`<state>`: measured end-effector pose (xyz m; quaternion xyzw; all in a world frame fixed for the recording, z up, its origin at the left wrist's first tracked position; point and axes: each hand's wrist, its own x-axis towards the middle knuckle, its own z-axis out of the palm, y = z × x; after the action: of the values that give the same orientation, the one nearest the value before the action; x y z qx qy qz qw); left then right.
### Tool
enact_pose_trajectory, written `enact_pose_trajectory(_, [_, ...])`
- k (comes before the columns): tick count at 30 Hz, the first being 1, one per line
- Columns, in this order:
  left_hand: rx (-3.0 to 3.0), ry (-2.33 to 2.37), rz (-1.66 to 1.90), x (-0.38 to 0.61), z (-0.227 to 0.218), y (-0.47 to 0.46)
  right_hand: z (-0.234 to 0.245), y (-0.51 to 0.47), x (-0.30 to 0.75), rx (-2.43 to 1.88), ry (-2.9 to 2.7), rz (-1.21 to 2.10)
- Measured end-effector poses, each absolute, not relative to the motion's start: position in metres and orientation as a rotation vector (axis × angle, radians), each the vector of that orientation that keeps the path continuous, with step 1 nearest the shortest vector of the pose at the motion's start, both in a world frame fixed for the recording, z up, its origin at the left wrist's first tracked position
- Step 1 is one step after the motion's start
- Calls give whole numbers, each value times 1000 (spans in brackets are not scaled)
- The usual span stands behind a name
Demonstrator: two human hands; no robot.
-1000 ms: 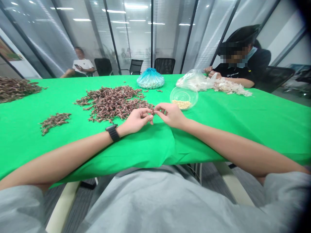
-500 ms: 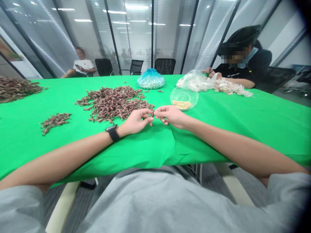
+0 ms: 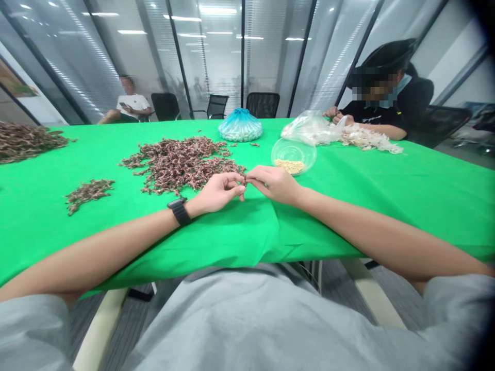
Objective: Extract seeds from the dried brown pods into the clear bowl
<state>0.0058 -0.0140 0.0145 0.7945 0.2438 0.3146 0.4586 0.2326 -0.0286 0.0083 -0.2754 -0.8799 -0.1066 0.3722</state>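
My left hand (image 3: 218,193) and right hand (image 3: 274,184) meet over the green-covered worktop (image 3: 386,206), both closed into pinches, with the fingertips of each bearing on a small reddish-brown piece (image 3: 244,180). The piece is too small to show its detail. A black watch strap (image 3: 179,211) circles my left wrist. Just beyond my left hand lies a broad heap of dried reddish-brown pieces (image 3: 181,165), its nearest edge almost reaching my fingers; a smaller heap (image 3: 89,195) lies farther out on the same side. Beyond my right hand stands a clear plastic bowl (image 3: 294,156) holding pale grains (image 3: 289,166). Ahead, between the hands and the far edge, sits a blue-tinted bag (image 3: 240,126) of pale contents. Well beyond my right hand, a co-worker's hands (image 3: 340,116) work beside a clear plastic bag (image 3: 311,128) and a pile of white flakes (image 3: 369,140). For a piece this small, a pinch at the very fingertips, with both hands close together and low over the cloth, appears to give the best control.
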Motion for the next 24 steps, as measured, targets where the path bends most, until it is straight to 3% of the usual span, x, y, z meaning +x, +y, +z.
enact_pose_trajectory(6, [2035, 617, 829, 6, 13, -15, 6, -35, 220, -824, -2097, -30])
enact_pose_trajectory(16, [2360, 761, 969, 3, 10, -14, 14, -41, 203, -1078, -1573, 1097])
enact_pose_trajectory(24, [2550, 734, 922, -2, 11, -11, 26, -42, 209, -1049, -1361, 1578])
